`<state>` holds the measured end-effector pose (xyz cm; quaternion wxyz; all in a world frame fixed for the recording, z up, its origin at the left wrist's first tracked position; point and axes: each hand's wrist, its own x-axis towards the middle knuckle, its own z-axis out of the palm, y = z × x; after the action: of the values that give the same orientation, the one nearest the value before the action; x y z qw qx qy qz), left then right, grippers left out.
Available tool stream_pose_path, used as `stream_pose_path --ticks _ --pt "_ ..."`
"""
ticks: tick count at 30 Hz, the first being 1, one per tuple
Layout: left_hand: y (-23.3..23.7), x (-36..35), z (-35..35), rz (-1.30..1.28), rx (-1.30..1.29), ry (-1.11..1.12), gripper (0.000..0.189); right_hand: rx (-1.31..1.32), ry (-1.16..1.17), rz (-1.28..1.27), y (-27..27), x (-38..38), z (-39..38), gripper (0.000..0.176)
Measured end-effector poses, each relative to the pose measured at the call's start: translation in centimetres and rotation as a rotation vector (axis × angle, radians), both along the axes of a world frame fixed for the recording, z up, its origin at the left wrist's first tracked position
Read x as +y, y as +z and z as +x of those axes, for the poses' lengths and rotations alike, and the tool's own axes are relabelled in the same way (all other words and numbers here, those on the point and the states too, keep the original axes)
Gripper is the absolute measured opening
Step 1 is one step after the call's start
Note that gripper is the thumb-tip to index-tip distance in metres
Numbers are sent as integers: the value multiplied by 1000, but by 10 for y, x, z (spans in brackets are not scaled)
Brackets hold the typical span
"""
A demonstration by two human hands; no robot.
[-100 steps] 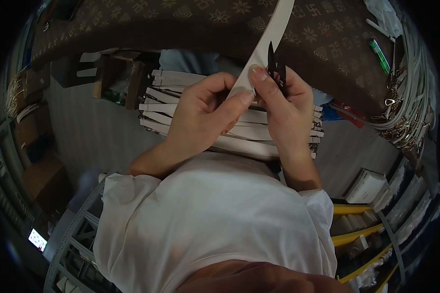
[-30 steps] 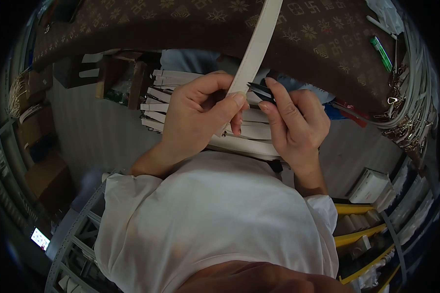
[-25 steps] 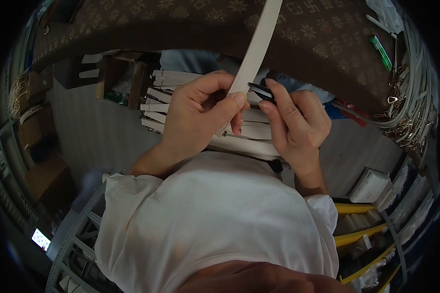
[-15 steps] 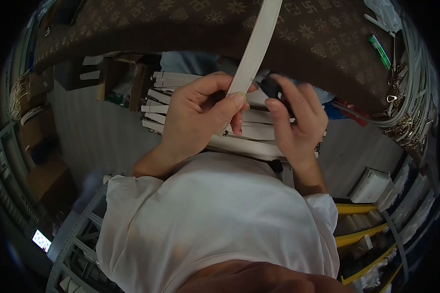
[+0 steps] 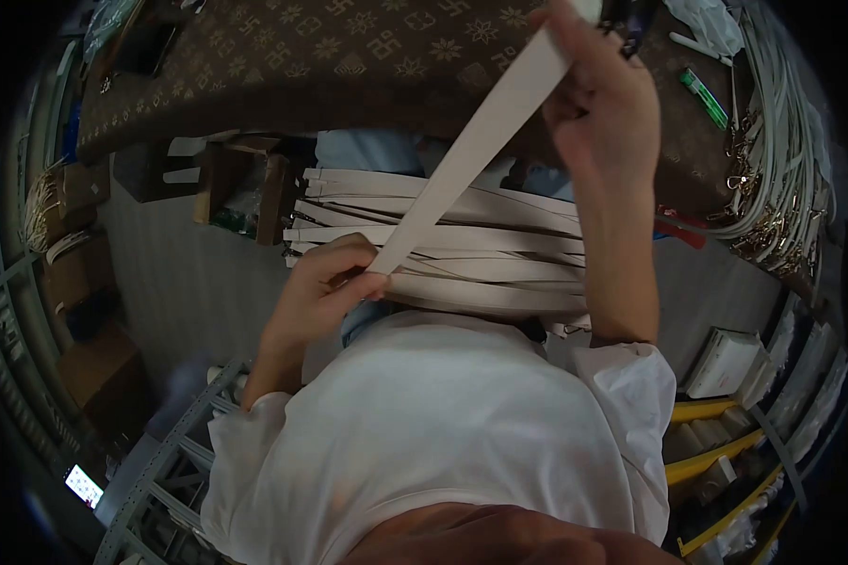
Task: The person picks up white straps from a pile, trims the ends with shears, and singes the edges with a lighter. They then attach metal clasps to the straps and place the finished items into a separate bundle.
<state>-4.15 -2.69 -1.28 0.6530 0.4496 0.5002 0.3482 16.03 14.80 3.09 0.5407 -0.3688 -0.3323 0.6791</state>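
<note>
A long cream strap [image 5: 473, 162] runs slantwise between my two hands, pulled straight. At its lower end, my left hand [image 5: 322, 294] pinches it between thumb and fingers, close over the pile of straps. My right hand [image 5: 605, 94] is raised over the patterned brown cloth and grips the upper part of the strap. A dark object [image 5: 633, 26] shows at the right fingertips, partly hidden and blurred; I cannot tell what it is. Below the stretched strap, several similar cream straps [image 5: 499, 270] lie stacked across in front of my body.
The brown cloth [image 5: 349, 66] covers the table ahead. On its right lie a green packet [image 5: 704, 97] and a bundle of pale cords with metal clasps [image 5: 773, 221]. An open cardboard box [image 5: 271, 193] stands left of the strap pile. Yellow-edged shelving [image 5: 711, 457] is at lower right.
My right hand has moved up and away, now gripping the strap's upper part. My left hand has moved down and left with the lower end. The strap now slants between them.
</note>
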Motion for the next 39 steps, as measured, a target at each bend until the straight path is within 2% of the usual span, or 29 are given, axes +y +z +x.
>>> stream_pose_path --ticks 4,6,7,9,10,12,14,16,17,19,20,22,23,25,27,28,31,33,35,37,39 --pt "1 -20 -40 -48 166 36 16 172 -60 156 1 15 46 13" --pt "6 -26 -51 -156 229 268 18 175 -65 170 -5 3 78 13" --pt "8 -28 -57 -181 222 259 18 151 -97 155 -8 -8 93 13" --pt "8 -27 -67 -13 309 147 22 93 -264 70 -20 -42 120 11" --pt "8 -25 -70 -26 305 145 22 73 -388 15 -28 -60 132 10" --pt "9 -23 -73 -73 334 -110 23 -115 -545 -108 -37 -101 146 10" --pt "9 -18 -69 -40 398 -187 22 -222 -492 -94 -55 -144 166 16" --pt "7 -14 -64 -2 468 -268 21 -720 -530 -347 -64 -176 186 22" --pt "5 -12 -62 50 538 -322 19 -712 -528 -347 -60 -182 189 22" --pt "1 -10 -61 108 615 -375 17 -1499 14 -447 -50 -187 194 25" --pt "-2 -10 -63 154 722 -414 17 -1491 9 -439 -42 -186 195 25" --pt "0 -4 -64 231 863 -436 16 -1479 406 -463 -29 -175 193 20" --pt "5 -1 -60 290 857 -460 15 -1462 386 -418 -27 -170 194 20" --pt "17 13 -60 375 893 -465 13 -1199 484 -74 -29 -156 198 16" --pt "35 29 -59 386 933 -412 14 -1092 477 22 -29 -131 183 15" --pt "44 42 -55 472 965 -311 13 -1002 489 71 -28 -121 173 13" --pt "63 113 -42 723 1024 -17 12 -949 497 267 -25 -91 128 11" --pt "48 177 -55 1076 1132 230 14 -882 518 363 -24 -79 101 12" --pt "28 237 -79 1130 1540 410 14 -820 532 450 -23 -73 82 15" --pt "16 268 -95 823 1927 247 17 -720 631 552 -21 -69 71 17" --pt "10 276 -99 782 1909 276 16 -741 627 563 -22 -69 68 17"
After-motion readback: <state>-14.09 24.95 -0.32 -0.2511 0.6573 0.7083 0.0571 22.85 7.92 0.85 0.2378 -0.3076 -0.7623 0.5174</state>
